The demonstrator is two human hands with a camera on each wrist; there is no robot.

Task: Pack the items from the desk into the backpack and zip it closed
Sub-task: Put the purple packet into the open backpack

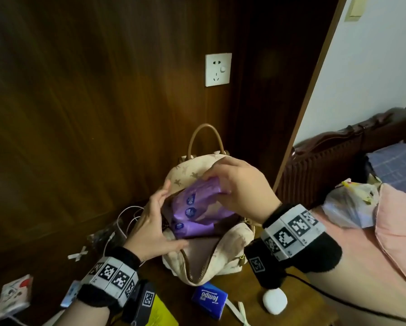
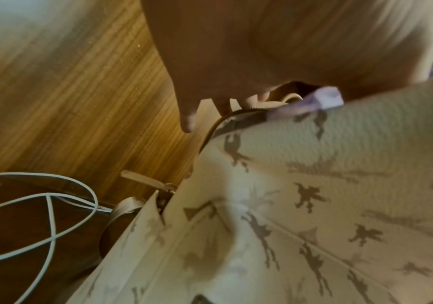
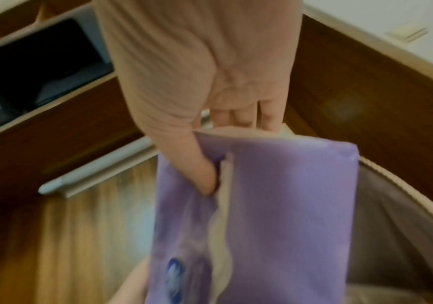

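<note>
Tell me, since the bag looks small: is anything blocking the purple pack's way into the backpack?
Nothing visible does. The backpack is unzipped, the left hand holds its opening wide, and the right hand already has the purple pack partly inside.

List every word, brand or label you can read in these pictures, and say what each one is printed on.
"Tempo": on the blue tissue pack, seen upside down on the desk in front of the backpack.
Purple packet, held by the right hand: round blue logos, too blurred to read.
Wrist bands: square coded markers, no words.
White packet at left: print too small to read.
</note>
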